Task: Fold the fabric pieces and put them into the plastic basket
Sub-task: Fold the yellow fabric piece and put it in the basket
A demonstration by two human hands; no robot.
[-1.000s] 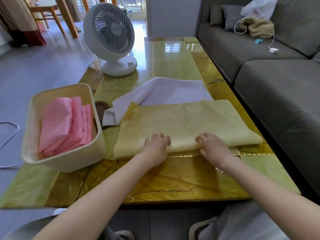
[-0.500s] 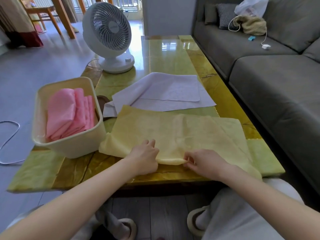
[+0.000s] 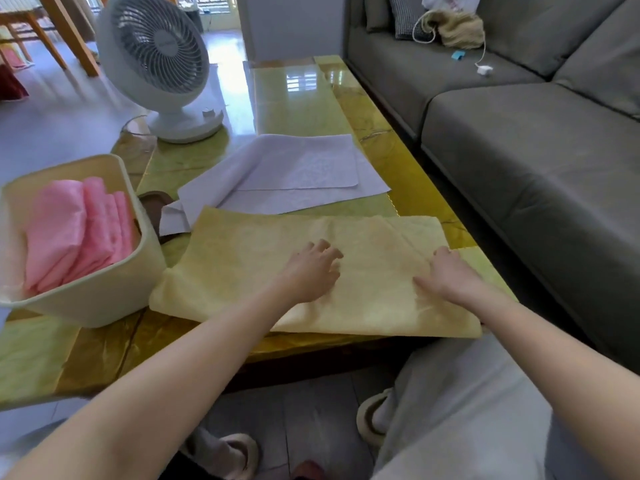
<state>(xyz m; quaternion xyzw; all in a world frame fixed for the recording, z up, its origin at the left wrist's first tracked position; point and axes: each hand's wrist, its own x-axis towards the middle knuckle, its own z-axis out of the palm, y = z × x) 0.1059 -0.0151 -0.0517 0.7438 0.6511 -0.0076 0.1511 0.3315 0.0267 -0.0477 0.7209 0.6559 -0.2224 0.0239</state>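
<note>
A yellow fabric piece [image 3: 242, 268], folded into a wide band, lies flat along the near edge of the table. My left hand [image 3: 308, 271] rests palm down on its middle, fingers spread. My right hand [image 3: 446, 275] lies flat on its right part. Behind it a white fabric piece [image 3: 294, 168] is spread out, partly folded over itself. The cream plastic basket [image 3: 104, 299] stands at the left of the table and holds folded pink fabric [image 3: 72, 233].
A white desk fan [image 3: 159, 64] stands at the back left of the green-yellow glossy table [image 3: 294, 95]. A dark brown object [image 3: 154, 206] peeks out between basket and white fabric. A grey sofa [image 3: 519, 150] runs along the right. My knees and slippers are below.
The yellow fabric was pulled toward the near edge of the table. Both hands let go of its front edge and now lie flat on top of it, further forward.
</note>
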